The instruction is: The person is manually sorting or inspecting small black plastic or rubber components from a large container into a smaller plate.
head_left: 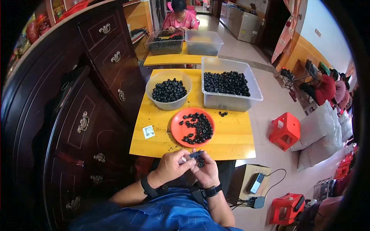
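Note:
My left hand [172, 166] is closed around a small tool with a pale grey end [182, 160]. A dark flat strip [195, 154] lies between my two hands; I cannot tell whether it belongs to the tool. Palm up, my right hand [206, 169] curls around several small black ring-shaped parts [200, 162]. Both hands meet at the near edge of the yellow table [235, 138]. Just beyond them a red plate [178, 135] carries many of the same black parts, mostly toward its right side.
A round translucent tub [150, 92] and a clear rectangular bin [231, 101] hold more black parts. Two loose pieces [223, 114] and a white label card [148, 132] lie on the table. Dark drawers [100, 134] stand left; a red stool [285, 131] stands right. Another person sits opposite.

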Available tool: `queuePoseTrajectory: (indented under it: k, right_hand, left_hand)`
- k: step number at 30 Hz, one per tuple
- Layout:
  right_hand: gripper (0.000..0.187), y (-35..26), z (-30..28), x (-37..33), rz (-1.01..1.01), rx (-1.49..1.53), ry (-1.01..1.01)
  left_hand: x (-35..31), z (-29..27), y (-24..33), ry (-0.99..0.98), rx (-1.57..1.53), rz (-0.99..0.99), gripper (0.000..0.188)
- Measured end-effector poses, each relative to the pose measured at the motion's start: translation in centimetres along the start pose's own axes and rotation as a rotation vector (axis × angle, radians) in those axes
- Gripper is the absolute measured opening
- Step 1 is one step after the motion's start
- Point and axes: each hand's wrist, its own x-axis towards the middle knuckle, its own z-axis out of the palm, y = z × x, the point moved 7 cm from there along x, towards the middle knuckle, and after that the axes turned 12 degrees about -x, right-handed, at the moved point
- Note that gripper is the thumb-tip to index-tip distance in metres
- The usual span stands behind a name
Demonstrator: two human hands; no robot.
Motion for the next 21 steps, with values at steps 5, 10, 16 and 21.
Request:
queuePoseTrajectory:
  k: [5,10,16,21]
  right_hand:
    - [0.025,1.1,1.3,-0.6,0.163,-0.135,-0.148]
    - [0.028,1.5,1.8,-1.4,0.241,-0.189,-0.194]
    - [0.027,1.5,1.6,-1.8,0.241,-0.221,-0.22]
    - [0.026,1.0,1.5,-1.8,0.189,-0.231,-0.165]
  left_hand:
    - [0.9,-0.5,1.1,0.084,-0.423,0.004,0.018]
    - [0.4,0.8,0.4,0.073,-0.351,0.021,0.014]
    - [0.6,0.7,1.0,0.108,-0.13,0.121,0.017]
    - [0.8,1.1,0.9,0.158,-0.258,0.113,0.018]
